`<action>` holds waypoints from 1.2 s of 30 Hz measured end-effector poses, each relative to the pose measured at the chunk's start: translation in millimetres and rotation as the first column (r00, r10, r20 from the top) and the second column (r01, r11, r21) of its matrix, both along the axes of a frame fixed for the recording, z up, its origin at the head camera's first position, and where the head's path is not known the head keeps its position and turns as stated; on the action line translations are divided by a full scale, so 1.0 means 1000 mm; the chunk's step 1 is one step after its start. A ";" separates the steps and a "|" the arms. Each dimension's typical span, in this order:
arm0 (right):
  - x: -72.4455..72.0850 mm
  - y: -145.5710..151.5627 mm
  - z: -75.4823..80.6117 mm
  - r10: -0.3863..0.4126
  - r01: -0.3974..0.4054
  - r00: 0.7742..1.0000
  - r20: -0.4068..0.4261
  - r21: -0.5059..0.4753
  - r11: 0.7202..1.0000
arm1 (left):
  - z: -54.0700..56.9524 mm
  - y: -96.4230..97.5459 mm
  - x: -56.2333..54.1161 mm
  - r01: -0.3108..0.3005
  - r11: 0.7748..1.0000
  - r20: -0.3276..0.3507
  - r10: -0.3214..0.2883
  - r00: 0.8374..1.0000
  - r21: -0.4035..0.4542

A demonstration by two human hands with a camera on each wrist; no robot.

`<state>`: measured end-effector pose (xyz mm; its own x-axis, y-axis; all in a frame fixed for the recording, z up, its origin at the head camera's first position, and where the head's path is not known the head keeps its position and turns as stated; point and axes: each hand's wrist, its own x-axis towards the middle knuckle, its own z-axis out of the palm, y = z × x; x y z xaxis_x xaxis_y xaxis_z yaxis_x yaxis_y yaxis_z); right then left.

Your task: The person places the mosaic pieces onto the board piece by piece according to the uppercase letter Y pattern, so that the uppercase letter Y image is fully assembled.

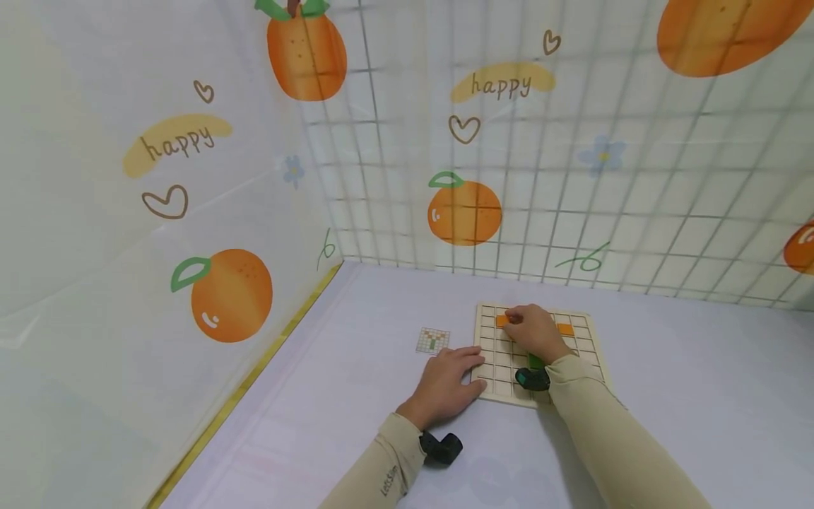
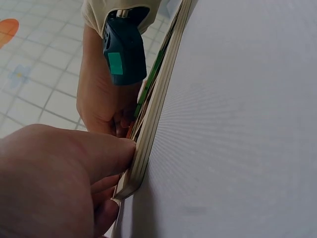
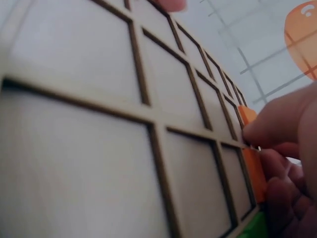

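A pale wooden grid board (image 1: 502, 369) lies flat on the white table. My right hand (image 1: 533, 334) is above its far part, thumb and fingers curled at an orange tile (image 1: 502, 321) and seeming to pinch it; the fingers partly hide the tile. Another orange tile (image 1: 565, 329) sits in the grid to the right, and a green tile (image 1: 536, 361) shows beneath the right wrist. In the right wrist view the thumb touches beside an orange tile (image 3: 254, 173). My left hand (image 1: 443, 385) rests its extended fingers and thumb (image 2: 119, 153) on the board's left edge.
Left of the board lies a small pattern card (image 1: 433, 341) with a grid of orange and green squares. Curtains printed with oranges enclose the table at the back and left, where a yellow strip (image 1: 254, 375) runs along the table's edge. Each wrist wears a black camera (image 1: 441, 449).
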<state>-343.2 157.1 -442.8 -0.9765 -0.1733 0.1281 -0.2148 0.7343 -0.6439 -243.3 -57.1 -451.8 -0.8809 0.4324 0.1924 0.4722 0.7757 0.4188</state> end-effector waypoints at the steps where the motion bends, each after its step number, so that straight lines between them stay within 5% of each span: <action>1: 0.000 0.000 0.000 0.003 -0.003 1.000 0.003 0.007 1.000 | 0.000 0.000 0.000 0.001 1.000 0.000 -0.001 1.000 0.001; 17: -0.002 0.003 0.000 0.063 -0.062 0.998 -0.018 0.034 0.997 | -0.001 0.000 -0.001 0.006 1.000 -0.014 -0.006 1.000 -0.012; 25: 0.004 0.010 -0.002 -0.007 0.007 1.000 0.005 -0.135 0.991 | 0.000 0.001 0.000 0.005 1.000 -0.009 -0.005 1.000 -0.014; 36: 0.013 0.022 0.012 -0.022 0.050 0.996 0.081 -0.352 0.935 | -0.001 -0.002 -0.001 0.016 1.000 -0.014 -0.016 1.000 -0.007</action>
<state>-330.3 179.0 -430.6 -0.9904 -0.0949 0.1010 -0.1337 0.4627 -0.8764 -243.8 -59.1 -452.4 -0.8709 0.4480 0.2021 0.4908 0.7705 0.4068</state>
